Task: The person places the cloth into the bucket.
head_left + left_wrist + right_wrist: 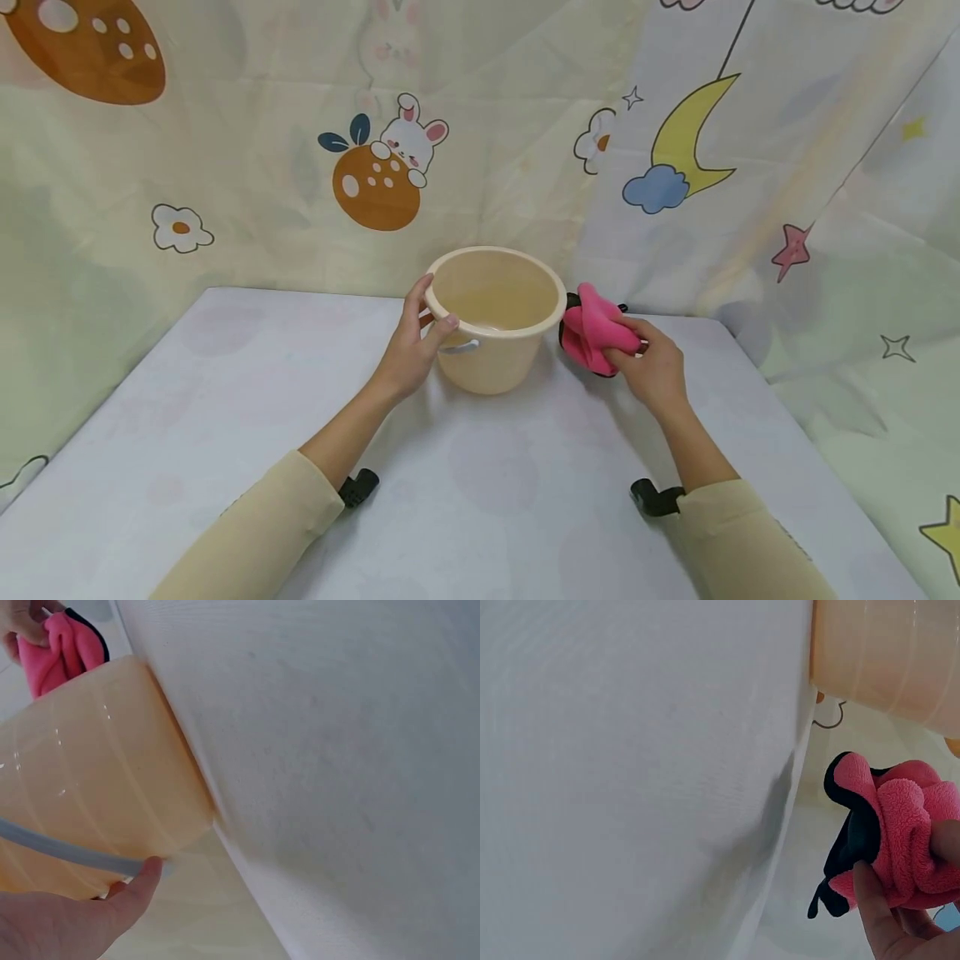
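Note:
A cream plastic bucket [491, 367] stands upright toward the back of the table. My left hand [405, 354] grips its left rim, thumb at the front and fingers round the side. The bucket's pale handle [71, 851] hangs against the wall near that hand in the left wrist view. To the right of the bucket, my right hand [654, 367] pinches a crumpled pink cloth [596, 329] with black edging. Fuzzy pile and a black loop show on the cloth [904, 840] in the right wrist view. It is held in the air, close beside the bucket.
A white-covered table [487, 500] lies under both arms. Its back edge meets a patterned fabric curtain [495, 167] with cartoon prints. Black wrist devices [360, 487] show at the cuffs of the beige sleeves [255, 525].

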